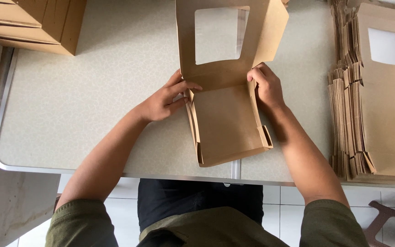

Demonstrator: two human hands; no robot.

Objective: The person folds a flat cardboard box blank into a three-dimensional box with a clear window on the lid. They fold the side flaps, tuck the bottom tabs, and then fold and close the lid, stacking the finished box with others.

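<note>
A brown cardboard box (227, 123) with a windowed lid lies partly folded on the pale table (92, 100). The lid stands open toward the far side, its clear window showing the tabletop. My left hand (168, 98) pinches the box's left side wall near the hinge fold. On the right side wall, my right hand (265, 87) presses the upper corner. The near flaps of the box are folded up at the table's front edge.
A tall stack of flat brown box blanks (371, 105) with windows lies at the right. Assembled brown boxes (37, 23) sit at the far left corner. The table's metal front edge (115, 173) runs below the box. White floor tiles show beneath.
</note>
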